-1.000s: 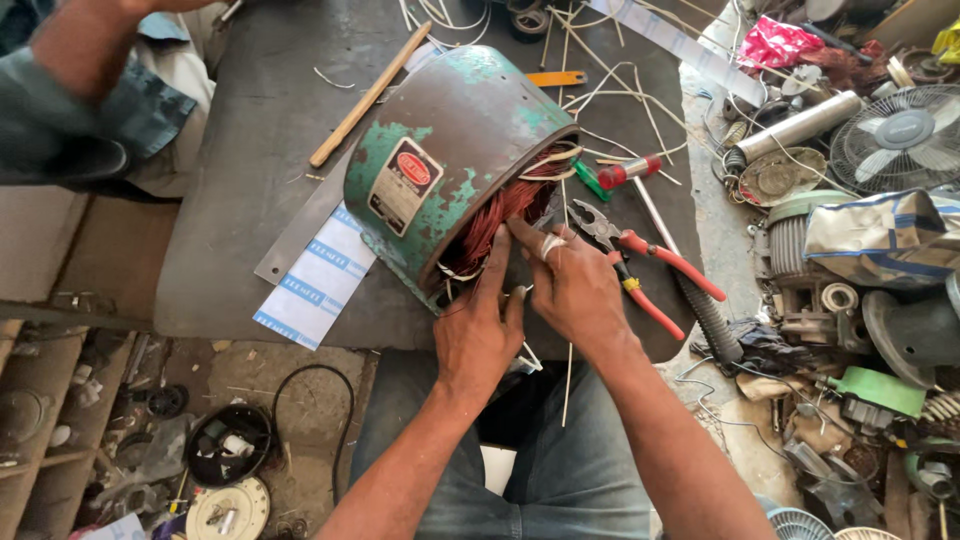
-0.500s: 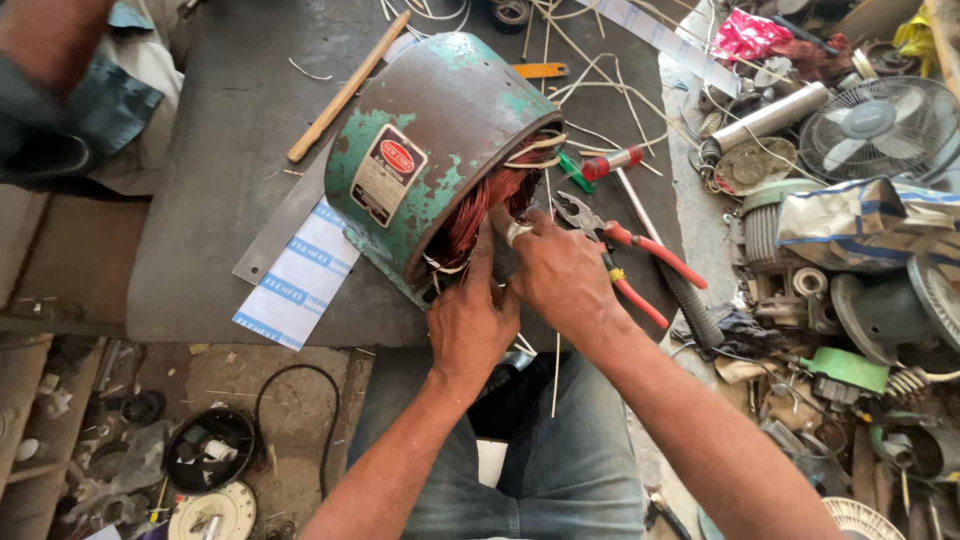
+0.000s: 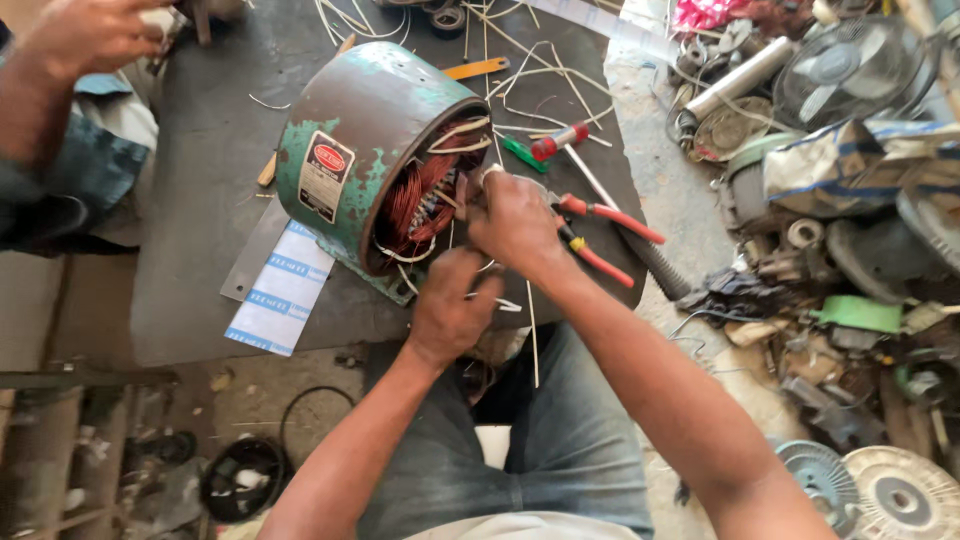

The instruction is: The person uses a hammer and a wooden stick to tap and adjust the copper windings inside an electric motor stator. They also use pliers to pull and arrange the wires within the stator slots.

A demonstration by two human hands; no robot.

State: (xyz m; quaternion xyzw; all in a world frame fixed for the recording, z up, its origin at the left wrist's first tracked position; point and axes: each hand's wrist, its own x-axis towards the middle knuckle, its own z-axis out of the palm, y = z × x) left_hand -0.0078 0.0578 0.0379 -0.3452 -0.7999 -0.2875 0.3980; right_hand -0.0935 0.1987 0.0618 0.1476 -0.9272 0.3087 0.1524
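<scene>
A green, rusty motor housing (image 3: 360,150) lies on its side on a dark mat (image 3: 200,200), its open end showing copper windings (image 3: 420,195) and white insulation strips. My right hand (image 3: 515,220) is at the open end, fingers pinched on a white strip by the windings. Just below it my left hand (image 3: 450,310) is curled at the housing's lower rim, gripping thin white strips.
Red-handled pliers (image 3: 600,235) and a red-tipped screwdriver (image 3: 570,150) lie right of the motor. White-and-blue paper (image 3: 280,295) sticks out under it. Another person's arm (image 3: 70,80) is at top left. Fan parts and scrap (image 3: 840,150) crowd the right side.
The view has shifted, so the motor sits further left. My left hand dropped from the windings to the lower rim; my right hand stays at the opening.
</scene>
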